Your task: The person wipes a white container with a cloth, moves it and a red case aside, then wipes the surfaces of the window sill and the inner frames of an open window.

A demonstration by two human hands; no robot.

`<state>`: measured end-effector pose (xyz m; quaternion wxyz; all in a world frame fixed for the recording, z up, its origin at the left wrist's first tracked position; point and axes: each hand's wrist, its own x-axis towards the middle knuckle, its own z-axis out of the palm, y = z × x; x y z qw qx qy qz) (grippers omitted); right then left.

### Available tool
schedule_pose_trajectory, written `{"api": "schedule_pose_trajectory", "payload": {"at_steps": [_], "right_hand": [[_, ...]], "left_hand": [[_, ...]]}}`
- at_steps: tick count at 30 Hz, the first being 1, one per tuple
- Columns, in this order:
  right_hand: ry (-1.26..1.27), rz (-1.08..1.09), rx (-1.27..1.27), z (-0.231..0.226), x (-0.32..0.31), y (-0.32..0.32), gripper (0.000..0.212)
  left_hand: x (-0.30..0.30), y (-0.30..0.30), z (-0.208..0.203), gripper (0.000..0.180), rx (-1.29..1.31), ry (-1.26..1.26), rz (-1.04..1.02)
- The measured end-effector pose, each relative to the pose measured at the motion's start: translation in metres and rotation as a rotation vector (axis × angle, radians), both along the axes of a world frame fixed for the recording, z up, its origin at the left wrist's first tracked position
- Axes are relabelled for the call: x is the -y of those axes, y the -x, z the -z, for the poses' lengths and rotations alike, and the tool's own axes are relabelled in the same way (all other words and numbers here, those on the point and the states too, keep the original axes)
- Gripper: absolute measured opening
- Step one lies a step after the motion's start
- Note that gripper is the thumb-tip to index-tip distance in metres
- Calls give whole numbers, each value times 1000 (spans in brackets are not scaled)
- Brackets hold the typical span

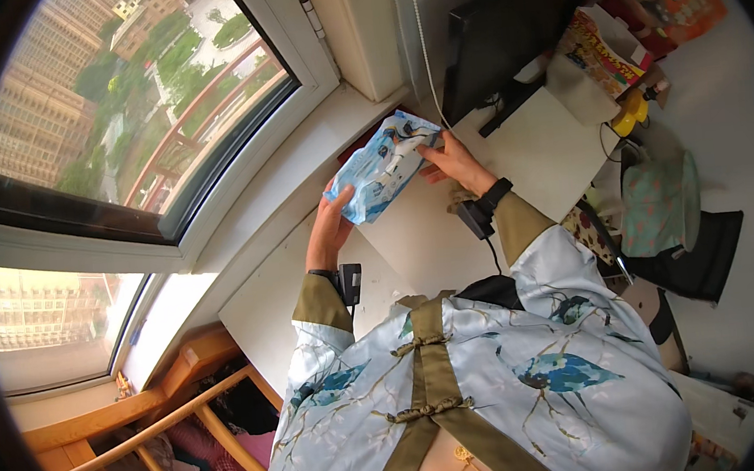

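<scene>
Blue soft pkt (382,165), qty 1, held tilted above white desk (418,241), L hand (331,221) w/ thumb & fingers clamped on its left end, R hand (458,164) likewise on its right, prob. so limp wrap doesn't sag.

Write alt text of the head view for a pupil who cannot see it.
A person's left hand and right hand hold a light-blue packet above a white table. A window is at the left; a black monitor stands at the upper right.
</scene>
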<state>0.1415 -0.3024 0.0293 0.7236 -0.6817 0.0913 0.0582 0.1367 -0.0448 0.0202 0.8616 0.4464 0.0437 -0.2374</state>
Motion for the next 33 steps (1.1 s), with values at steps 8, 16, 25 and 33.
{"api": "schedule_pose_trajectory", "payload": {"at_steps": [8,16,25,33], "right_hand": [[-50,-2,-168,16,17,-23,30],[-75,33,-258,36,6,-37,27],[62,-109,-293,41,22,-26,33],[535,-556,-24,49,86,33,34]], "left_hand": [[3,-37,26,34,28,-176,-74],[12,-43,41,43,27,-219,-285],[7,-13,24,33,-123,-519,-177],[-5,-15,40,17,53,-155,-147]]}}
